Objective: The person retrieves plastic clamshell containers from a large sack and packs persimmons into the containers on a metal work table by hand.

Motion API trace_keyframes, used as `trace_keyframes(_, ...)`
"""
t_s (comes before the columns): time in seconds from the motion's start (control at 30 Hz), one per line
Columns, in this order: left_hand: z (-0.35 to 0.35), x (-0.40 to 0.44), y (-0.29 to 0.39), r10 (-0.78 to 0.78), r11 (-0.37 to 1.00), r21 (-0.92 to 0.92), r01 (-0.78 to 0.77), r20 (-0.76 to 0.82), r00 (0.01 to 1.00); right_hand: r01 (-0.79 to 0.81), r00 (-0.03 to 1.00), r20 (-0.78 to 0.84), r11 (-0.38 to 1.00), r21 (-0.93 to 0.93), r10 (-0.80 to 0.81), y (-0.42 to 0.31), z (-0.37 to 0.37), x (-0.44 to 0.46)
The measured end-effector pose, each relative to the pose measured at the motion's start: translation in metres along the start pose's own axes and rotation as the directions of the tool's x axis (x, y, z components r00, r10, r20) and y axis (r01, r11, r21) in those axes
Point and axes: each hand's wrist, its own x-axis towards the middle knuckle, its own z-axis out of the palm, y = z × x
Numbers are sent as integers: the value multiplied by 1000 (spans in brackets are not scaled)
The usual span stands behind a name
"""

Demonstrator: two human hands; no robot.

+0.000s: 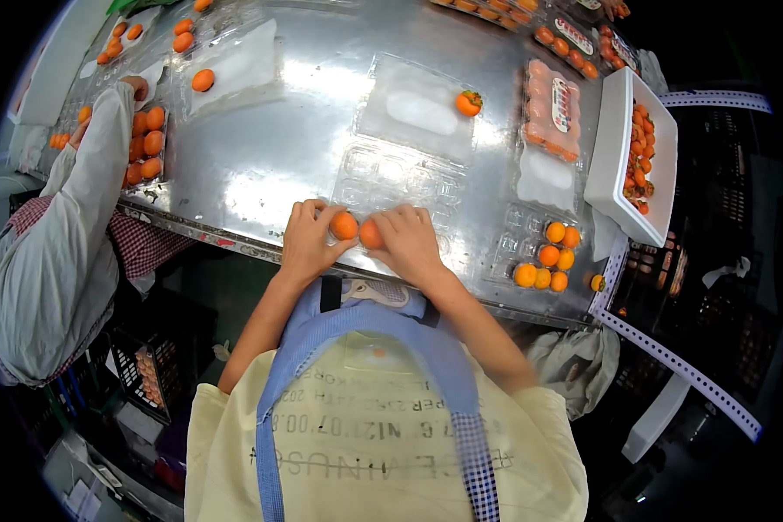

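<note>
My left hand [304, 242] is closed around an orange persimmon [344, 226] at the near edge of a clear plastic tray [391, 178]. Right beside it, my right hand [411, 248] grips a second persimmon [371, 234]. The cups of the tray that show beyond my fingers hold no fruit; its front row is partly hidden by my hands. Past them lies the tray's clear lid [378, 122] with a white pad in it. One persimmon with a green calyx [469, 103] rests at the lid's right side.
Right of me, another clear tray [505, 252] holds several persimmons. Beyond it lie a filled, labelled pack [552, 109] and a white foam box [613, 143] of persimmons. A co-worker's sleeve [109, 130] reaches over trays at the left. The metal table's front edge [209, 237] runs before me.
</note>
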Motion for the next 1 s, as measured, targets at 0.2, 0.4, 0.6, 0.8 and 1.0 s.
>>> trace_keyframes(0.2,9,1,-1,30,996,79,-30,2,1000,-24,999,-37,999,40,25,3,7,-2)
trace_keyframes(0.4,3,3,3,91,994,57,-89,-33,995,-173,980,-35,931,322,195,6,-1,-10)
trace_keyframes(0.6,-3,3,-10,-21,911,-411,10,-23,1000,-225,922,-65,663,714,383,18,1,-21)
trace_keyframes(0.8,-9,11,1,-35,-67,-934,352,355,934,-53,875,51,-9,999,482,34,-6,-22)
trace_keyframes(1.0,-1,24,22,120,-296,-837,459,444,888,-8,844,170,-304,953,509,38,-10,-20)
